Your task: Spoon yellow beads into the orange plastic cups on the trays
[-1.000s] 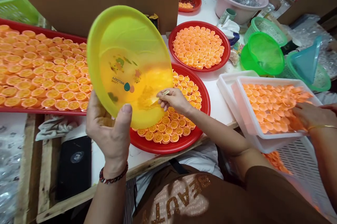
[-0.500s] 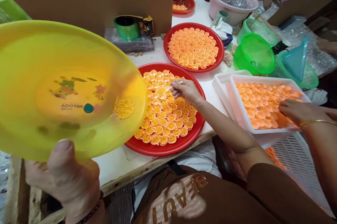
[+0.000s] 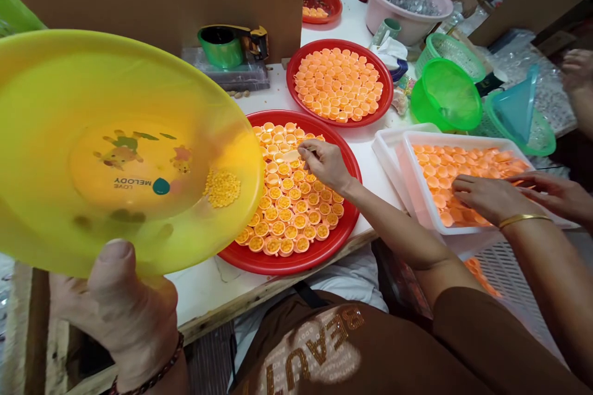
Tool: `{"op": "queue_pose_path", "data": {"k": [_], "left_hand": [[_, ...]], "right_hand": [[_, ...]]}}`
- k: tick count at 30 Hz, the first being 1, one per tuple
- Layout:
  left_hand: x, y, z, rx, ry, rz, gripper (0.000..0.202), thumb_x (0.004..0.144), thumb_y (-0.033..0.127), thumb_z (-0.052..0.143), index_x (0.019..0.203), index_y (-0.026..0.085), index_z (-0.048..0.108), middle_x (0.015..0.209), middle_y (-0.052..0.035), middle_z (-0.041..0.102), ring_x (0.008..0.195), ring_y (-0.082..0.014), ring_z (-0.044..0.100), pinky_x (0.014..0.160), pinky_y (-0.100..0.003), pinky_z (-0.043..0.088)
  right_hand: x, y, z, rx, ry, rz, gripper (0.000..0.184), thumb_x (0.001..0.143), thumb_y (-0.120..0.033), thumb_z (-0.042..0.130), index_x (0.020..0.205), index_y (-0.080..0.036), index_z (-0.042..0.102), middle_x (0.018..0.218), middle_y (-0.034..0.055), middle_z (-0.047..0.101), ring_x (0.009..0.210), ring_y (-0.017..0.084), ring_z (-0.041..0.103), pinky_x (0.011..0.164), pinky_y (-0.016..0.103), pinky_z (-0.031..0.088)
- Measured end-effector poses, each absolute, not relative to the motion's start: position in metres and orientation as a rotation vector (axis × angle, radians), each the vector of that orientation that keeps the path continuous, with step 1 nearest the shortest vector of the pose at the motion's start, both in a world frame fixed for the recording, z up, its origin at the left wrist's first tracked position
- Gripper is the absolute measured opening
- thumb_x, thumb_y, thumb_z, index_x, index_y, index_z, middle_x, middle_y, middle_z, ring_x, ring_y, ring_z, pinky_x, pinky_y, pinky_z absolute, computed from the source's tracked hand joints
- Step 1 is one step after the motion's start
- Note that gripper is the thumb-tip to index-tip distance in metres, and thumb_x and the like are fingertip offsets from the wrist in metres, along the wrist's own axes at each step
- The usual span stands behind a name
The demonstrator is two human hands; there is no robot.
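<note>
My left hand [image 3: 123, 296] grips the rim of a yellow plastic basin [image 3: 41, 117], thumb over the edge and fingers beneath. A small heap of yellow grains [image 3: 222, 188] lies in the basin's right side. My right hand [image 3: 325, 163] pinches a small pale spoon [image 3: 291, 156] above a red tray [image 3: 345, 228]. Small orange cups [image 3: 300, 222] cover that tray; those towards the front and right hold yellow grains, while several at the back left look unfilled. The basin's right rim overlaps the tray's left side.
Behind stands another red tray [image 3: 386, 107] of orange cups. To the right, a co-worker's hands [image 3: 486, 197] rest at a white bin [image 3: 433, 212] of orange pieces. Green baskets [image 3: 447, 95], a pink basin [image 3: 403, 21] and a tape dispenser [image 3: 225, 49] stand farther back.
The spoon's bowl showed yellow before and looks pale now. My right hand has shifted slightly left. The co-worker's hand moved left over the orange pieces, and their other hand came into view.
</note>
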State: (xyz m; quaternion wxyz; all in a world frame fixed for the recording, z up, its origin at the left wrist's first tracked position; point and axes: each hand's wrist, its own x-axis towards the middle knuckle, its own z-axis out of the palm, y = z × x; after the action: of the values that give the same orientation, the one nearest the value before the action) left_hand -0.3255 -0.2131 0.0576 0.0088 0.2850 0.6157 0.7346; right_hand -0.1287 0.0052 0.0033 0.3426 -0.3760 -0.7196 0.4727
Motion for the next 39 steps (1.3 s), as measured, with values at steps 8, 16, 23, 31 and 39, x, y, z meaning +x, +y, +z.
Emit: {"op": "queue_pose_path", "data": {"k": [8, 16, 23, 31, 39], "left_hand": [[-0.324, -0.198, 0.039, 0.890, 1.779, 2.291, 0.053, 0.063, 0.037, 0.087, 0.111, 0.019, 0.077, 0.107, -0.0074, 0.075, 0.100, -0.0288, 0.071, 0.103, -0.052, 0.055], [-0.316, -0.185, 0.049, 1.006, 1.631, 2.337, 0.047, 0.072, 0.033, 0.087, 0.115, 0.017, 0.077, 0.116, -0.0108, 0.075, 0.108, -0.0265, 0.071, 0.102, -0.045, 0.056], [-0.315, -0.195, 0.042, 1.062, 1.647, 2.257, 0.053, 0.069, 0.029, 0.089, 0.118, 0.018, 0.074, 0.129, -0.0115, 0.072, 0.118, -0.0251, 0.069, 0.106, -0.042, 0.055], [-0.343, -0.226, 0.035, 0.927, 1.954, 2.423, 0.036, 0.063, 0.039, 0.080, 0.094, 0.020, 0.077, 0.093, -0.0036, 0.072, 0.101, -0.0323, 0.070, 0.105, -0.061, 0.052], [-0.336, -0.235, 0.045, 0.965, 2.021, 2.327, 0.030, 0.069, 0.039, 0.071, 0.095, 0.023, 0.077, 0.099, -0.0043, 0.072, 0.117, -0.0365, 0.066, 0.111, -0.062, 0.046]], "right_hand": [[-0.163, 0.000, 0.033, -0.764, -2.109, 1.040, 0.011, 0.098, -0.025, 0.062, 0.088, -0.021, 0.067, 0.090, 0.0039, 0.071, 0.088, 0.018, 0.067, 0.086, 0.034, 0.057], [-0.181, -0.024, 0.005, -1.023, -1.762, 1.701, 0.010, 0.096, -0.021, 0.065, 0.087, -0.019, 0.065, 0.068, -0.0015, 0.065, 0.055, 0.010, 0.061, 0.051, 0.022, 0.053], [-0.193, -0.046, 0.002, -1.119, -1.123, 2.393, 0.016, 0.095, -0.013, 0.072, 0.080, -0.013, 0.065, 0.062, -0.0014, 0.068, 0.048, 0.005, 0.059, 0.045, 0.013, 0.051], [-0.159, -0.012, 0.018, -1.114, -1.229, 2.119, 0.012, 0.097, -0.017, 0.071, 0.085, -0.014, 0.068, 0.066, -0.0003, 0.068, 0.051, 0.006, 0.059, 0.048, 0.015, 0.053], [-0.148, -0.006, -0.012, -0.964, -2.001, 1.361, 0.012, 0.100, -0.025, 0.060, 0.092, -0.018, 0.066, 0.075, 0.0015, 0.065, 0.065, 0.014, 0.066, 0.064, 0.029, 0.058]]}}
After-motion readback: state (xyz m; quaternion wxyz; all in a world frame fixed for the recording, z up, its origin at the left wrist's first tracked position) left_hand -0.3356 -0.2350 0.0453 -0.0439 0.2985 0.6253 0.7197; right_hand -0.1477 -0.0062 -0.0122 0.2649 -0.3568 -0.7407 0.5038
